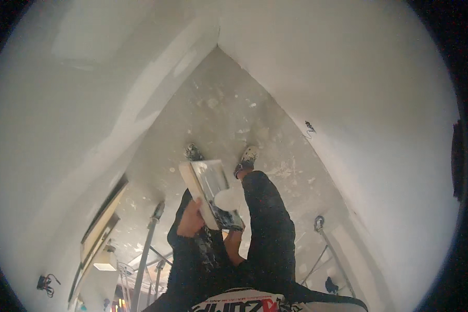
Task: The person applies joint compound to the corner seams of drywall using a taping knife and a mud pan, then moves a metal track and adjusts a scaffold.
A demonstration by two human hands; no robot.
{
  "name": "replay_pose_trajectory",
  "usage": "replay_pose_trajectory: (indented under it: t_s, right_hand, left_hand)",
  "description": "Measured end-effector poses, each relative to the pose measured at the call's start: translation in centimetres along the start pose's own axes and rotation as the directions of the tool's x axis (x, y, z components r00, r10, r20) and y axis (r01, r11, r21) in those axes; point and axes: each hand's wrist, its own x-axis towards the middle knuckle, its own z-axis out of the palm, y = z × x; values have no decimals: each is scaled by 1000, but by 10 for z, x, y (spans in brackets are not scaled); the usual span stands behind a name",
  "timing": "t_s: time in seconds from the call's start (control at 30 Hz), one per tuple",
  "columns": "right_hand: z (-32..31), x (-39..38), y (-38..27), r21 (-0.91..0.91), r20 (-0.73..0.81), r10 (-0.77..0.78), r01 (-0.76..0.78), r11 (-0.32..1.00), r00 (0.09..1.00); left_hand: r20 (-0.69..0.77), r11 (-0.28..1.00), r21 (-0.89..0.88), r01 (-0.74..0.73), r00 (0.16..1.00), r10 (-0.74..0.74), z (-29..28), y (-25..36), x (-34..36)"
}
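White drywall walls (379,104) meet in a corner; matte, smooth, taped seams faintly visible. Grey concrete floor (229,109) below, rough and splattered with compound. Metal scaffold legs (150,244) at both lower sides.

Mud pan (209,193): long narrow trough, shiny metal, stiff, held level above the knees, a blob of white joint compound (229,199) inside. Likely moderately heavy when loaded, with slick sides and wet mud that shifts if tipped. Best held from underneath, mid-length, palm cupping the base.

Left hand (191,221) does that: fingers wrapped around the pan's near end. Right hand (233,238) sits mostly behind the pan; can't tell its finger state. Boots (246,157) are paint-flecked.
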Motion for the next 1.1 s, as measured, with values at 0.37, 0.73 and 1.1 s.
replay_pose_trajectory:
  t_s: [0.37,0.73,1.1]
  right_hand:
    - [34,219,25,-114,-96,-221,210,971,970]
    - [-51,296,-68,417,687,-162,-202,886,708]
    - [-20,361,-16,562,753,-414,-172,809,512]
  left_hand:
    - [211,952,189,-240,957,199,19,121,197]
    - [297,770,281,-572,815,497,38,152,330]
    - [412,491,437,-754,653,636,38,117,347]
